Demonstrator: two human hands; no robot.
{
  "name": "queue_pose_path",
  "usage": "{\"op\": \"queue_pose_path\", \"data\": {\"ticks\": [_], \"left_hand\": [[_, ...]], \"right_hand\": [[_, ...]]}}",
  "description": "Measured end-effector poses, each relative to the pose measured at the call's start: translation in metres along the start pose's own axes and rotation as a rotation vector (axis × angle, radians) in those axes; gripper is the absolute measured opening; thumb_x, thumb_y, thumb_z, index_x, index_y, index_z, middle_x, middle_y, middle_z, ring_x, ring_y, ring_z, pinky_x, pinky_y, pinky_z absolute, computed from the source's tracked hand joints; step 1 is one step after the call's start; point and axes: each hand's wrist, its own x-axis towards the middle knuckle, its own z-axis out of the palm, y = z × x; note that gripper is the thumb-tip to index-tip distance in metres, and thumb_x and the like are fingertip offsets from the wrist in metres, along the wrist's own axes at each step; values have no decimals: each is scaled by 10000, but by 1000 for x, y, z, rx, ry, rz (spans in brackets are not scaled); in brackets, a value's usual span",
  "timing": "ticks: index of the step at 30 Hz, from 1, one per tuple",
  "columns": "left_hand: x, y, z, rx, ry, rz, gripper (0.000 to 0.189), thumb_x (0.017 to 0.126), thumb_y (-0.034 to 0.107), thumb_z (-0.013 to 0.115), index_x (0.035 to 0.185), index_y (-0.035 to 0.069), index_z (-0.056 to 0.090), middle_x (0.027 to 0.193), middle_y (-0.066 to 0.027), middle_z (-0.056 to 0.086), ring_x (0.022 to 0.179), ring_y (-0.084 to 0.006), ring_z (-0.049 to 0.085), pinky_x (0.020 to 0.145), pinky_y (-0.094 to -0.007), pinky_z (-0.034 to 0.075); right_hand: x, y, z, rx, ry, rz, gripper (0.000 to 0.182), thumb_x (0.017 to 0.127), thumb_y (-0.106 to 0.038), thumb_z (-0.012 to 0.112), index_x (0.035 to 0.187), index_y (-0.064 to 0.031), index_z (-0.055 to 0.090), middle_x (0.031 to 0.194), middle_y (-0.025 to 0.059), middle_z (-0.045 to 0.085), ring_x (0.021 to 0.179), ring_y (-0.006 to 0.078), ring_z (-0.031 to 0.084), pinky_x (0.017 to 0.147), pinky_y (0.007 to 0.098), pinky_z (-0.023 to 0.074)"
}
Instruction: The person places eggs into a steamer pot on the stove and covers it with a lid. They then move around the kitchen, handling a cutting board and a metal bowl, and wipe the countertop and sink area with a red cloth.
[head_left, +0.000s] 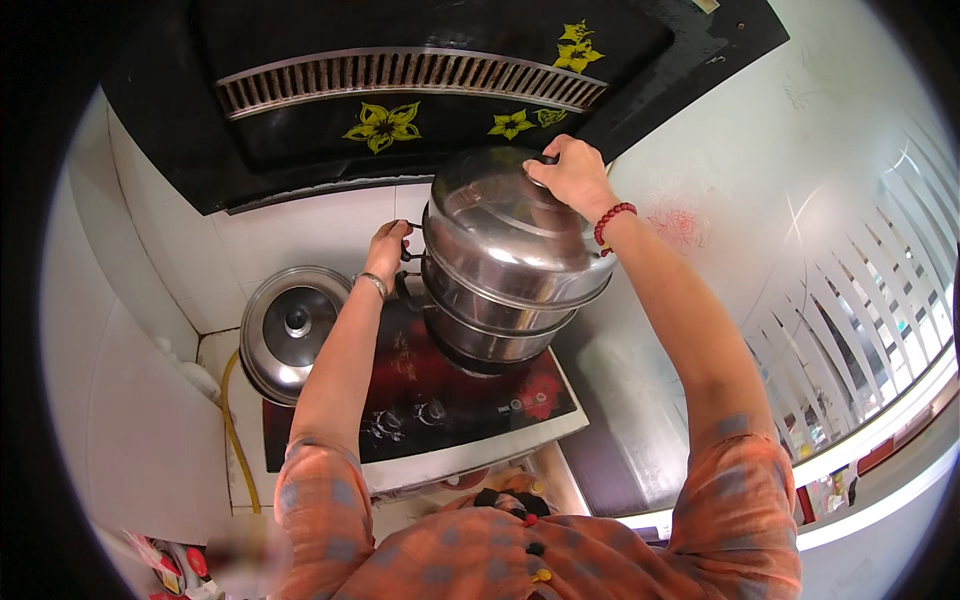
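A tall stainless-steel steamer pot (495, 345) in stacked tiers stands on the right side of a black glass gas stove (472, 405). A domed metal lid (487, 225) covers it, its rim resting along the top tier as far as I can see. My right hand (576, 174) is closed around the black lid knob (550, 159). At the pot's left side, my left hand (386, 251) grips a dark side handle (409, 255). Another side handle sits just below that hand. The pot's far side is hidden.
A lidded pan (262, 345) sits at the stove's left, partly behind my left forearm. The black range hood (292, 142) hangs low above the pot. A yellow hose (229, 420) runs down at left. A metal-topped counter (622, 420) adjoins the stove at right, beside a pale wall panel (735, 255).
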Motion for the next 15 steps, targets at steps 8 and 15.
{"op": "queue_pose_path", "data": {"ticks": [8, 15], "left_hand": [[-9, -6, -2, -83, 43, -16, 601, 888, 552, 422, 1320, 134, 434, 1332, -19, 465, 1203, -181, 397, 990, -501, 233], [-49, -16, 18, -326, 333, -19, 606, 920, 398, 462, 1350, -15, 356, 1363, -137, 410, 1261, -238, 367, 1041, -353, 271]], "right_hand": [[-8, 8, -8, -34, 55, -116, 461, 651, -356, 727, 879, 34, 633, 821, 218, 651, 813, 331, 639, 770, 367, 503], [-62, 49, -80, 81, 132, -79, 435, 710, -368, 736, 909, 3, 628, 739, 55, 627, 649, 122, 584, 582, 269, 467]]}}
